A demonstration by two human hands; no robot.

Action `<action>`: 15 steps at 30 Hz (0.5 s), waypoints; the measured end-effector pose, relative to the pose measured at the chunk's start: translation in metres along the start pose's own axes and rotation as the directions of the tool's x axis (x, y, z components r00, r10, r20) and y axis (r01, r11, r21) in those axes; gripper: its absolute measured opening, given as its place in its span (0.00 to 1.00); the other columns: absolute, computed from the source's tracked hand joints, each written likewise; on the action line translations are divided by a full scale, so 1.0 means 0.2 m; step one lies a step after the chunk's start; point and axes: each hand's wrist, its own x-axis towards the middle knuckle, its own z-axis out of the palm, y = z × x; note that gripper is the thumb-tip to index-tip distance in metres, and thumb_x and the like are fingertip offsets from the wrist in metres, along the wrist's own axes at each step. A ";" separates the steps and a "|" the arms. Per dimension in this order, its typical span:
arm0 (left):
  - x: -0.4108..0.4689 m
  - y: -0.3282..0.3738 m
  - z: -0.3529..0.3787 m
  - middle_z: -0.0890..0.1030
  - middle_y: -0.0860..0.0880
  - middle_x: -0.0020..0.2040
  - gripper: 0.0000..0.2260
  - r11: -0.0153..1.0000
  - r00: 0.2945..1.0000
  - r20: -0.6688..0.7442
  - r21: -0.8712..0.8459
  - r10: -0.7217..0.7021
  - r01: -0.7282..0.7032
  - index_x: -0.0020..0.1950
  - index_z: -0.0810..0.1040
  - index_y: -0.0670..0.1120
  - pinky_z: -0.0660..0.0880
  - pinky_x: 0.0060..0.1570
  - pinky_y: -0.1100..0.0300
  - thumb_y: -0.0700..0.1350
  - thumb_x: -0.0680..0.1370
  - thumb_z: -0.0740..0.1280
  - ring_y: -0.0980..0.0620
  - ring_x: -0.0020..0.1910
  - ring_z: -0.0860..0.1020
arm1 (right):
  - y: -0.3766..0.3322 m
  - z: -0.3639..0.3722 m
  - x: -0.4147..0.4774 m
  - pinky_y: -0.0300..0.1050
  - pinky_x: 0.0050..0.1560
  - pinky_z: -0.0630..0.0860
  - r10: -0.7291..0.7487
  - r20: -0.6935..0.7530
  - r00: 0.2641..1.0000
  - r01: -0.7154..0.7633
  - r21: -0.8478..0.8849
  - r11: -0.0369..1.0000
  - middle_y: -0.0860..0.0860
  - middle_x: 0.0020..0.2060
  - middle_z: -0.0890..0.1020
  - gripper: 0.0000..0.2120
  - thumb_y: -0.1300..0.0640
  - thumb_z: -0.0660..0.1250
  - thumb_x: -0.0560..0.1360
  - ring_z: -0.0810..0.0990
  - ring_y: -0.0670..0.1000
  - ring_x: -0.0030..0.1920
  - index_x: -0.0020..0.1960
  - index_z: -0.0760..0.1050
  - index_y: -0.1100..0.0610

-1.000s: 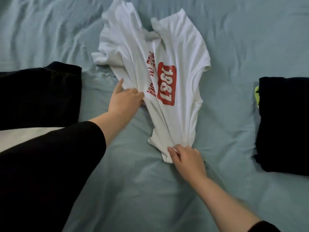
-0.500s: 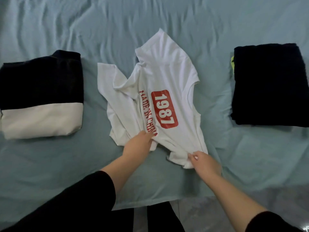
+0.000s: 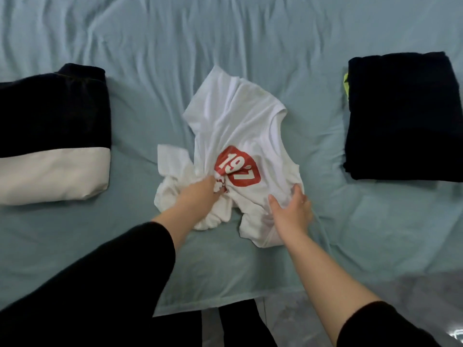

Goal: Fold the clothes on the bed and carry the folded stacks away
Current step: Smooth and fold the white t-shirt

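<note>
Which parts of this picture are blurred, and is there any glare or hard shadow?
Head view: the left hand, the right hand and the white T-shirt are smeared by motion; the black-and-white stack, the black stack and the sheet look sharper. Light is soft, shadows faint; one small glint at the lower right corner.

The left hand [image 3: 198,194] buries fingers in the white T-shirt [image 3: 240,121], grip seemingly closed.
</note>
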 end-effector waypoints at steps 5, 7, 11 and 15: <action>-0.30 0.22 0.32 0.74 0.42 0.68 0.19 0.886 0.965 0.263 -0.449 0.006 0.117 0.68 0.66 0.46 0.68 0.61 0.56 0.55 0.82 0.57 0.42 0.65 0.73 | 0.04 -0.06 -0.01 0.52 0.71 0.62 -0.120 0.039 0.992 0.116 0.087 0.989 0.57 0.70 0.64 0.35 0.51 0.68 0.74 0.65 0.58 0.70 0.76 0.55 0.54; -0.36 0.29 0.36 0.76 0.46 0.65 0.22 0.884 0.952 0.306 -0.447 0.005 0.139 0.65 0.66 0.50 0.70 0.62 0.51 0.64 0.79 0.58 0.43 0.63 0.74 | 0.07 -0.09 0.01 0.50 0.69 0.64 -0.085 0.053 0.995 0.074 0.179 0.981 0.56 0.72 0.60 0.36 0.51 0.67 0.75 0.66 0.56 0.70 0.77 0.53 0.51; -0.23 0.28 0.15 0.81 0.57 0.47 0.27 0.963 0.998 -0.003 -0.266 -0.055 0.052 0.53 0.75 0.54 0.77 0.45 0.54 0.75 0.71 0.54 0.54 0.43 0.80 | 0.09 -0.11 0.10 0.47 0.62 0.68 0.021 0.063 0.998 -0.036 0.246 0.968 0.54 0.71 0.65 0.33 0.48 0.66 0.76 0.71 0.55 0.67 0.75 0.57 0.53; 0.10 0.22 -0.15 0.74 0.51 0.61 0.14 0.973 0.907 -0.400 -0.225 -0.135 0.045 0.61 0.71 0.50 0.73 0.43 0.53 0.57 0.81 0.58 0.49 0.46 0.78 | 0.10 -0.09 0.20 0.44 0.36 0.69 -0.012 0.112 0.994 -0.021 0.287 0.958 0.48 0.37 0.76 0.08 0.50 0.65 0.77 0.74 0.52 0.40 0.46 0.73 0.56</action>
